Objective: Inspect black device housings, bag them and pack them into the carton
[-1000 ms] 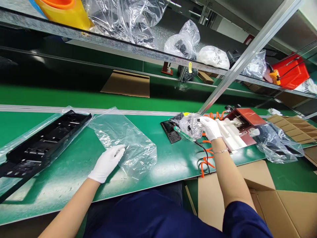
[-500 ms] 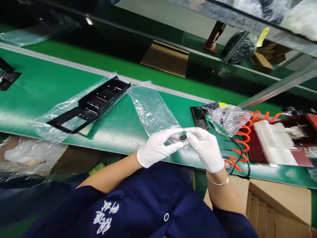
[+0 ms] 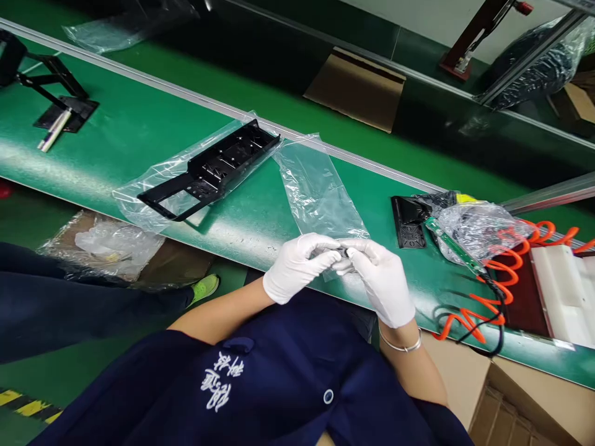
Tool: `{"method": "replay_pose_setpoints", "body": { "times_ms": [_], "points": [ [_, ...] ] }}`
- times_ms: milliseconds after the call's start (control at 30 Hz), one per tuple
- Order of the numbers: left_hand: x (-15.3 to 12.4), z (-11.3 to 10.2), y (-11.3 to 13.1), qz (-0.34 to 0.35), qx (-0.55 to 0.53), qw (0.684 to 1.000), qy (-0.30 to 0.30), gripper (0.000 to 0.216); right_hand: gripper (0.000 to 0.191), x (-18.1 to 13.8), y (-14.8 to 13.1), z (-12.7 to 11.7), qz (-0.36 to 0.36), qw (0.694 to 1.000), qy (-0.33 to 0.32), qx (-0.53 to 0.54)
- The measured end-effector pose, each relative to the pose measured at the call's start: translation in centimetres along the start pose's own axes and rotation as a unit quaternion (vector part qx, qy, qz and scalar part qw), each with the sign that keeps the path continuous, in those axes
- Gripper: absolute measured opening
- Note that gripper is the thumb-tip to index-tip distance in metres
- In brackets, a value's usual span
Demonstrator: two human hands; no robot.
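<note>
Both hands wear white gloves and meet over the front edge of the green bench. Between their fingertips is a small black part [image 3: 343, 252], mostly covered, so its kind does not show. My left hand [image 3: 300, 265] is closed on it from the left, thumb and fingers pinching. From the other side my right hand [image 3: 382, 279] grips it too, a bracelet at the wrist. Just behind the hands lies a flat clear plastic bag [image 3: 320, 192]. To its left, a long black metal bracket [image 3: 218, 167] with a rectangular opening rests on another clear bag.
On the right are a black plate part [image 3: 409, 223], a green electric screwdriver [image 3: 455, 246], a plastic-wrapped bundle [image 3: 483, 226] and an orange coiled hose [image 3: 506, 279]. A black stand [image 3: 69, 111] is at far left. Open cartons [image 3: 525, 402] sit below; a person's leg [image 3: 93, 303] is at left.
The view has shifted left, showing more of the black stand and a person's leg. My hands stay together; the small black part is now more covered by the fingers.
</note>
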State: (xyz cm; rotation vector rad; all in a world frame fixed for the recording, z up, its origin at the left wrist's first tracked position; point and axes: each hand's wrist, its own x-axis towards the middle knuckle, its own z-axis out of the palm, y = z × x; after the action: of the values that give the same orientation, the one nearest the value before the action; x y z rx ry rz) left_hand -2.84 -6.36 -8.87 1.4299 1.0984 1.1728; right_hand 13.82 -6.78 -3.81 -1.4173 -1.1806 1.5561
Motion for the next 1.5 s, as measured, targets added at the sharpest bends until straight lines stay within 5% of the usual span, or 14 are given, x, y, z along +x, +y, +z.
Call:
{"method": "replay_pose_setpoints", "body": {
  "times_ms": [367,933,1167,1367,1500],
  "points": [
    [-0.1,-1.2,0.5,0.095,0.067,0.993,0.028,0.012,0.053,0.5,0.7,-0.1,0.036,0.994,-0.041,0.091],
    [0.5,-1.8,-0.1,0.339,0.209,0.916,0.049,0.003,0.046,0.1,1.3,-0.1,-0.008,0.993,-0.07,0.096],
    [0.6,-2.0,0.2,0.368,0.22,0.903,0.027,0.007,0.048,0.0,1.3,0.1,-0.015,0.997,-0.064,0.029],
    [0.9,-1.9,0.7,0.311,0.202,0.926,-0.064,0.034,0.037,-0.1,1.1,0.3,-0.025,0.999,-0.038,0.003],
    [0.9,-2.0,0.9,0.336,0.233,0.912,-0.038,0.032,0.038,-0.2,1.1,0.5,-0.02,0.999,-0.026,-0.009]
  ]
}}
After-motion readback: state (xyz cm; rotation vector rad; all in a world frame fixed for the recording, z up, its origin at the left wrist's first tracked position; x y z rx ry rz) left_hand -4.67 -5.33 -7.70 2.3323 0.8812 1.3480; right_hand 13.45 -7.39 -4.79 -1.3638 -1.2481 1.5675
